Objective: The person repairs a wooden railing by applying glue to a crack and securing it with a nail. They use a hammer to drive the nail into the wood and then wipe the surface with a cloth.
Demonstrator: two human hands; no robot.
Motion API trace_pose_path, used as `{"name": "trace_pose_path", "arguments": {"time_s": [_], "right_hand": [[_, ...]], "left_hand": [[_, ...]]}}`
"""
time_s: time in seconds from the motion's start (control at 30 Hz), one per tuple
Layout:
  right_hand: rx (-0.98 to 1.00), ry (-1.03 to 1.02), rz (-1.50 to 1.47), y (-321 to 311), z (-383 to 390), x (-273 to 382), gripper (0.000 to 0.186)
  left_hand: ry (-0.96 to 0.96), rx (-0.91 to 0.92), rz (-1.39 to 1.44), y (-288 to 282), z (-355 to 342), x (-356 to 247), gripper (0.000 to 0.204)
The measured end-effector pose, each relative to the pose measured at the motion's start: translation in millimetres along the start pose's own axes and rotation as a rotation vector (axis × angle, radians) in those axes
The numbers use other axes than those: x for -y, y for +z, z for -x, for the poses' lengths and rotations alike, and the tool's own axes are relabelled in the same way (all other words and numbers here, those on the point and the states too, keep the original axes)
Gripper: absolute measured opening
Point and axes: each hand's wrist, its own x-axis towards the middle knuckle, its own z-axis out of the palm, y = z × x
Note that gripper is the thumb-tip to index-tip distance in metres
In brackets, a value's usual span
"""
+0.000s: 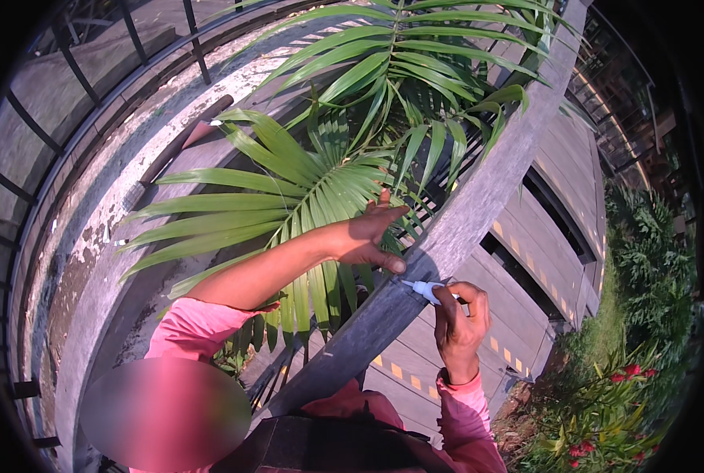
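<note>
A small white squeeze bottle with a narrow pointed nozzle (425, 291) is pinched in my right hand (464, 322). Its tip points left, at the top of a weathered grey wooden rail (383, 315), near a seam there. Just beyond the nozzle, my left hand (370, 236) reaches across from the left with its fingers spread. Its thumb rests on or close to the rail's edge; nothing shows in its grasp. Green palm fronds (296, 205) lie behind and under my left forearm. I cannot tell whether any liquid leaves the nozzle.
More palm leaves (399, 47) hang over the rail's far end. Right of the rail are plank steps (517, 236) with yellow dashed edge marks and dark gaps. Red-flowered bushes (596, 418) grow at the lower right. A black metal fence (68, 59) curves along the left.
</note>
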Motion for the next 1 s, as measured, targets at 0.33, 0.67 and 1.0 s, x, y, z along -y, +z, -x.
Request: {"name": "trace_pose_path", "arguments": {"time_s": [0.33,0.67,1.0], "right_hand": [[-0.004,-0.059,-0.002,-2,-4,1,0.038],[0.007,0.206,-0.299,7,3,2,0.025],[0.251,0.227,-1.191,14,-139,80,0.037]], "left_hand": [[-0.046,0.012,0.025,3,-1,0,0.142],[-0.104,-0.004,0.007,3,9,8,0.142],[-0.018,-0.032,0.062,27,-20,21,0.145]]}}
